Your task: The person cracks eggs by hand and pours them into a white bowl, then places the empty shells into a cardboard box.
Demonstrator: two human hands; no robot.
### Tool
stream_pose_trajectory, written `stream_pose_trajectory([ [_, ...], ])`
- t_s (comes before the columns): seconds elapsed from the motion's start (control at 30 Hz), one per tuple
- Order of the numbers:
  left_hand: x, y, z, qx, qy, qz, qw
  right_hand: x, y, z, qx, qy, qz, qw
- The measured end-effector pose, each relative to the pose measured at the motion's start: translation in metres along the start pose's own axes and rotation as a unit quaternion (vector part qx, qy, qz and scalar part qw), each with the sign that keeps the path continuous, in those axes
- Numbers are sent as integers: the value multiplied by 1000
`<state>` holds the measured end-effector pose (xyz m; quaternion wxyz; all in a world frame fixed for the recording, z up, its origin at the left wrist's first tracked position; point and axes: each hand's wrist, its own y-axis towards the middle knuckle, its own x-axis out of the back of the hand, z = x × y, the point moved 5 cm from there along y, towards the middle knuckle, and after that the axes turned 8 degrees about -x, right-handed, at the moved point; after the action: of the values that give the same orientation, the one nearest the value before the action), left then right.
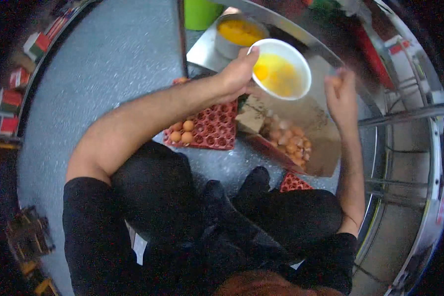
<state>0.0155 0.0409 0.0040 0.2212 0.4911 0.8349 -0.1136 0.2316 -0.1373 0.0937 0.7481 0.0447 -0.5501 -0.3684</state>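
My left hand (244, 74) grips the near left rim of a white bowl (308, 70), which is tilted and holds raw egg with yolk. To the right of the bowl, my right hand (341, 88) is raised with its fingers closed around a brown egg or eggshell (335, 80); blur hides which. Beneath the bowl, broken eggshells (290, 142) lie in an open cardboard box (325, 159). Several brown eggs (187, 126) sit at the near left corner of a red egg tray (216, 129). Beyond the bowl stands a metal pot (224, 46) of yellow egg (240, 31).
A green container (199, 14) stands at the top, beside the metal surface (203, 51) under the pot. Another red egg tray (295, 182) lies by my right knee. Metal shelving (403, 114) runs along the right, and packages (11, 101) line a shelf at the left.
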Motion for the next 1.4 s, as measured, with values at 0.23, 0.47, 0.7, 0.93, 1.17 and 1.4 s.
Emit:
stream_pose_trajectory([
  [0.23,30,-17,-37,-36,17,-46,998,-138,-77,-101,-39,-71,460,884],
  [0.47,57,-31,-50,-59,2,-83,995,-185,-41,90,-4,64,469,881],
  [0.7,55,-26,-49,-54,-17,-106,993,-368,-120,169,377,219,377,817],
  [0.93,72,-47,-59,-38,-24,-115,992,-378,-120,216,126,347,554,746],
  [1.17,69,-41,-54,-33,-20,-110,993,-376,-93,155,179,281,477,813],
  [1.4,65,-42,-57,-44,-22,-109,993,-234,-35,76,-143,467,513,706],
])
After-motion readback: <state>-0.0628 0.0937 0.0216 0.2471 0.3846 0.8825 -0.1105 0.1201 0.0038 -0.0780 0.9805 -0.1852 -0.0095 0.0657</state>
